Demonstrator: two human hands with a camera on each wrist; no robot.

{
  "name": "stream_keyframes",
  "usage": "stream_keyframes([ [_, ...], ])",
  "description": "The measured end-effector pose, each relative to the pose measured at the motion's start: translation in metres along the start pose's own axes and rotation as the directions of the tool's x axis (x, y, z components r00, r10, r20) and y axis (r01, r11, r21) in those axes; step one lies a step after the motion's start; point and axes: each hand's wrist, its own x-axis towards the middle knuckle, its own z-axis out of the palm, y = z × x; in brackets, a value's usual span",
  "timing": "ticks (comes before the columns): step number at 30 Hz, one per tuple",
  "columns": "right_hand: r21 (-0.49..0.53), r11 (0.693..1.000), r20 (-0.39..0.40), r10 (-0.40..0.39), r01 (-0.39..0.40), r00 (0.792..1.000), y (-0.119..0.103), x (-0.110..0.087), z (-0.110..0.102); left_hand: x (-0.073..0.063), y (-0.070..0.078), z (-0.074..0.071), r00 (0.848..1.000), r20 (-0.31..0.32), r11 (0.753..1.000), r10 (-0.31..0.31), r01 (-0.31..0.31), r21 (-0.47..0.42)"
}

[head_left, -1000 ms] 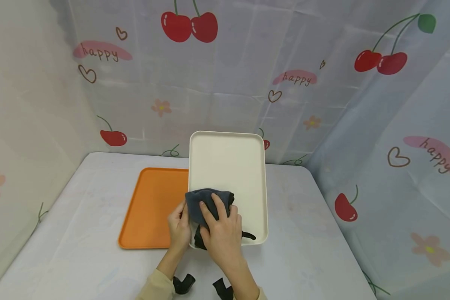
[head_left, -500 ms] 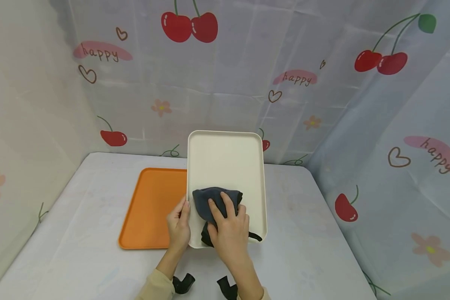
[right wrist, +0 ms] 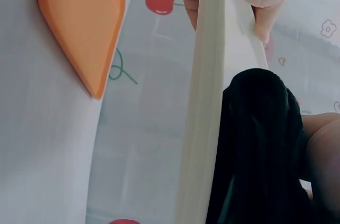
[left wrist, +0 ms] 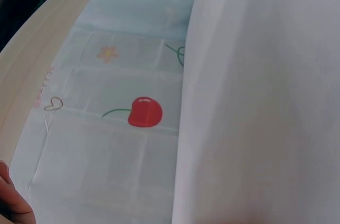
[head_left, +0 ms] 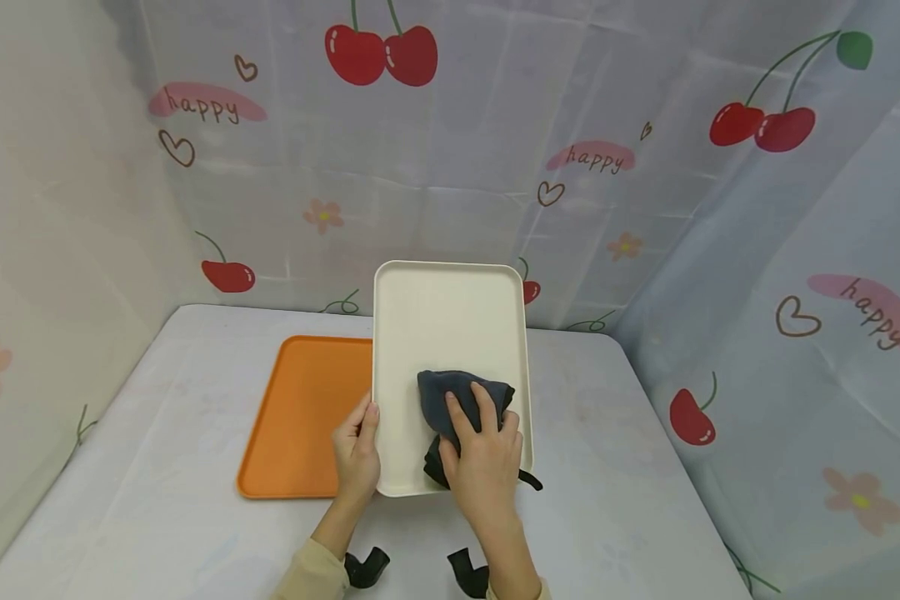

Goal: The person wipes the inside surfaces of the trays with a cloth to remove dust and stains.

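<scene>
A cream tray (head_left: 450,321) is held up tilted over the table, its inner face toward me. My left hand (head_left: 357,454) grips its left edge, thumb in front and fingers behind. Against the tray's lower right part my right hand (head_left: 486,467) holds a folded dark grey cloth (head_left: 435,400), fingers spread over it. A black tail of the cloth (head_left: 530,480) pokes past the tray's right edge. The right wrist view shows the cloth (right wrist: 260,128) bunched against the tray (right wrist: 204,107). Only a bit of the left hand (left wrist: 15,200) enters the left wrist view.
An orange tray (head_left: 307,417) lies flat on the white table (head_left: 615,500), partly behind the cream one. A printed curtain (head_left: 465,167) hangs behind and beside the table. Black wrist mounts (head_left: 367,568) show near both forearms.
My right hand has slid the cloth rightward across the cream tray, from its left side to its right edge. The left hand and the tray have shifted only slightly left.
</scene>
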Motion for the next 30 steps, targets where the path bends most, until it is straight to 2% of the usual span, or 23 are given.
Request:
stream_keyframes([
  [11, -0.004, 0.996, -0.013, 0.087, -0.087, 0.996, 0.021, 0.000, -0.008, 0.000, 0.001, -0.001, 1.000, 0.005, 1.000, -0.016, 0.016, -0.005],
  [19, -0.003, 0.981, -0.030, 0.191, -0.192, 0.981, 0.035, -0.003, -0.010, 0.000, 0.002, -0.001, 1.000, 0.012, 1.000, -0.028, 0.028, 0.001],
  [30, 0.007, 0.983, -0.043, 0.186, -0.185, 0.982, 0.035, -0.002, -0.008, 0.000, 0.002, 0.000, 1.000, 0.001, 1.000, 0.003, -0.003, -0.026],
])
